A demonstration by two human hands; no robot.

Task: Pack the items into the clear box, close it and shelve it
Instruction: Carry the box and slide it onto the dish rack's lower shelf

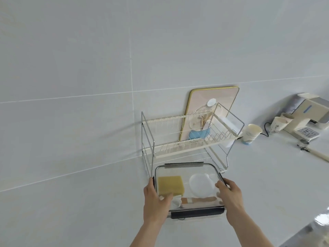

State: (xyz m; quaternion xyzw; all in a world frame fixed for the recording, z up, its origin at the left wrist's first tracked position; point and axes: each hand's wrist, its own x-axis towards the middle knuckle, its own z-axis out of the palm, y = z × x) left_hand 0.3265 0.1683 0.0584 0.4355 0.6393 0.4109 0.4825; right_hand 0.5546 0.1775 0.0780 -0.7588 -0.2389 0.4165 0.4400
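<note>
Clear lidded box (pixel 188 171), yellow sponge (pixel 170 185) inside, gripped at its sides by left hand (pixel 154 198) and right hand (pixel 229 195) before the wire dish rack (pixel 187 139).

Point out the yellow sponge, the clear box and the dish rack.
yellow sponge (pixel 170 184), head view, middle of its top face
clear box (pixel 195 212), head view, dark clip on its near edge
dish rack (pixel 179 146), head view, front rail of the upper tier

cutting board (pixel 222 97) against wall, paper cup (pixel 251 133), water dispenser (pixel 306 114)

Yellow sponge (pixel 170 185), pink board (pixel 211 104)
</note>
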